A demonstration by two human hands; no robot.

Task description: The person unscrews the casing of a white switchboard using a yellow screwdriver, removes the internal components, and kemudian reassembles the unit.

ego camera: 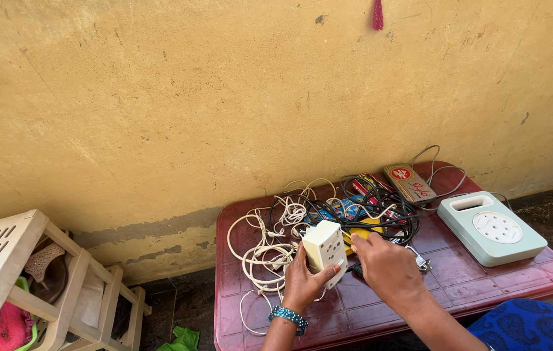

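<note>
Left hand [303,279] is gripping the cream plastic socket box [324,251] upright.
Right hand [387,266] is resting just beside it, fingers closing on a black cable [380,224].

the socket box [324,250] in my left hand [303,281] is smooth cream plastic with a dull sheen. my right hand [387,266] rests on black rubbery cables [380,214], matt and thin. the white cords [266,250] look like soft plastic sheathing. the maroon table [471,276] is moulded plastic, glossy but scuffed. the pale green extension box [491,229] is smooth satin plastic. the yellow wall [159,97] is rough, stained plaster. my bangle [289,316] has a beaded glint.
</note>
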